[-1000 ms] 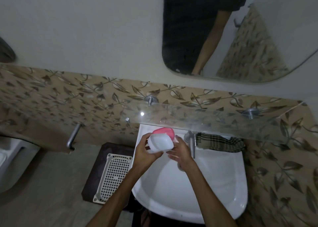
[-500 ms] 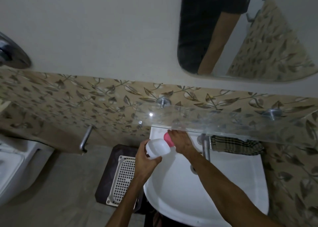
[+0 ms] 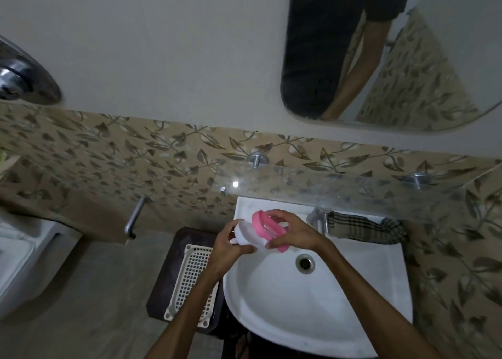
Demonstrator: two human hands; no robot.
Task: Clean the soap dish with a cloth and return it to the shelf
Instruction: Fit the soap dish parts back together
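Observation:
The soap dish is in two parts, held together over the back left of the white sink (image 3: 312,312). My left hand (image 3: 226,246) grips the white lower tray (image 3: 248,233) from the left. My right hand (image 3: 294,231) holds the pink slotted insert (image 3: 264,226), tilted on edge against the white tray. A dark checked cloth (image 3: 365,228) lies on the sink's back rim beside the tap (image 3: 317,218). The glass shelf (image 3: 339,188) runs along the wall just above the sink, with nothing on it.
A mirror (image 3: 380,54) hangs above the shelf and reflects a person's torso and arm. A white perforated basket (image 3: 191,274) sits on a dark stool left of the sink. A metal bar (image 3: 134,217) juts from the tiled wall. A white toilet (image 3: 19,260) is at far left.
My right hand came back from under the shelf with the pink insert and brought it against the white tray in my left hand. The view shifted left and down.

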